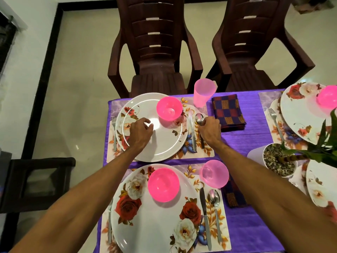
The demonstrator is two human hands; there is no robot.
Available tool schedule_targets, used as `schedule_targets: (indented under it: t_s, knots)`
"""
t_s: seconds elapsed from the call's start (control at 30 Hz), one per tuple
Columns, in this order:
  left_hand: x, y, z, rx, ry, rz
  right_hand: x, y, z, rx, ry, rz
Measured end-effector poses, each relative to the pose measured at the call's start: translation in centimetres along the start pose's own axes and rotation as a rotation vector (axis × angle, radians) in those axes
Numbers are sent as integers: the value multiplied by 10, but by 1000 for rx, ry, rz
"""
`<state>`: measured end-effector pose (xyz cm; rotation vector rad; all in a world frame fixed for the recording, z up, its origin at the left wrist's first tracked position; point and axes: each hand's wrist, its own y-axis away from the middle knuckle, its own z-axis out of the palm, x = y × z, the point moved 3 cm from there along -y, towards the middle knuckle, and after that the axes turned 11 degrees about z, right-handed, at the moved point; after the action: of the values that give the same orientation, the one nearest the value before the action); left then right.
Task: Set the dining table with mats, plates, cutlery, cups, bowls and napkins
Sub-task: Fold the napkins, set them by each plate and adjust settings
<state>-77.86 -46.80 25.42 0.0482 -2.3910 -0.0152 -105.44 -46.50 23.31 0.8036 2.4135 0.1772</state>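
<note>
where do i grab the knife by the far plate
The knife lies flat, blade pointing away, tight between the plate and the spoon the right hand grips. Pinch its near handle end from above.

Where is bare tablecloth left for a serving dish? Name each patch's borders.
One patch lies between the far checked napkin, the plant pot and the right-hand mat. Another borders the near mat's right edge, nearer than the near napkin. The mats are crowded; the right hand grips a spoon.
</note>
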Motion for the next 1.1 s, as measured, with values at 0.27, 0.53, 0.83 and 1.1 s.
schedule_targets:
  t_s: [0.27, 0.53, 0.83, 1.1]
  knots:
    - [1, 0, -1, 3, -15, -2, -1, 2, -7, -12, -17, 40]
    - [4, -4, -7, 25, -5, 24, -36, -33, -41, 101, -313, 1]
    - [2, -6, -15, 59, 0, 19, -63, -55, -35, 80, -379, -48]
    - [0, -5, -19, 51, -12, 15, -67, -51, -27, 73, -408, -58]
